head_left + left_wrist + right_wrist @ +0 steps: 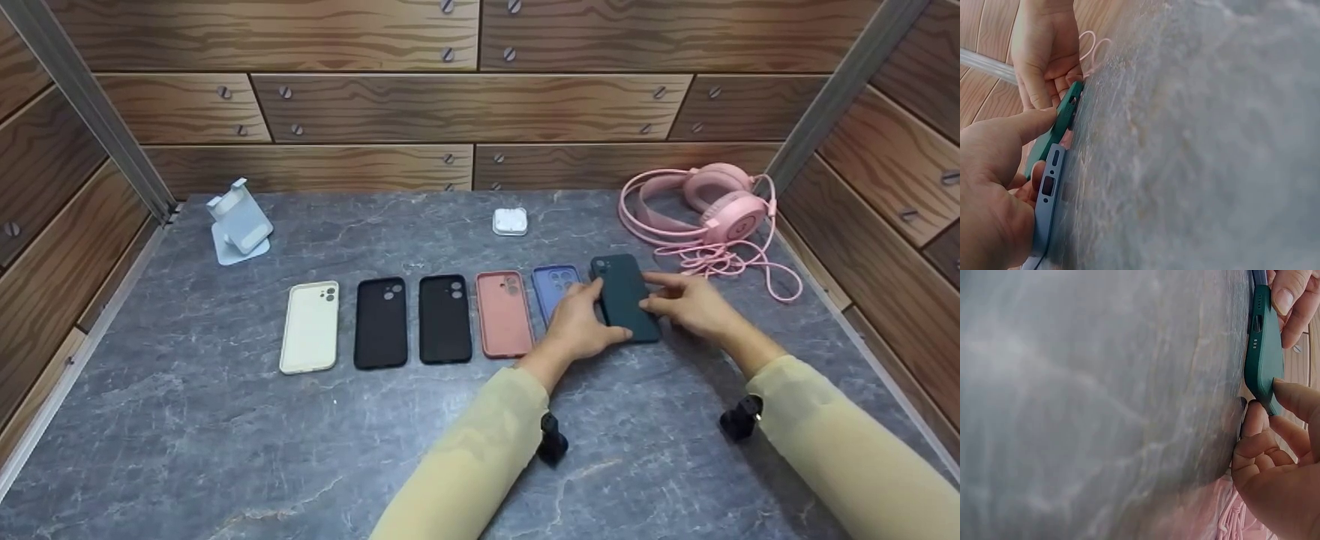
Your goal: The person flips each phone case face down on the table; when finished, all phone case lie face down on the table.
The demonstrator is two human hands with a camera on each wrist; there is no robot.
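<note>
A dark green phone case (624,300) lies back up at the right end of a row of cases, with a hand on either side. My left hand (581,324) holds its left side, thumb near the bottom end and a fingertip at the left edge. At the right edge, my right hand (694,306) pinches it between thumb and fingers. The right wrist view shows the green case's (1264,354) bottom end with its port opening and the right thumb on its edge. Just left of it, partly behind my left hand, is a blue-purple case (550,289), whose port end (1049,191) shows up close.
Leftward in the row are a pink case (504,315), two black cases (445,322) and a cream case (310,328). Pink headphones (724,210) with a coiled cable sit back right. A small white case (510,221) and a light blue stand (244,221) are farther back.
</note>
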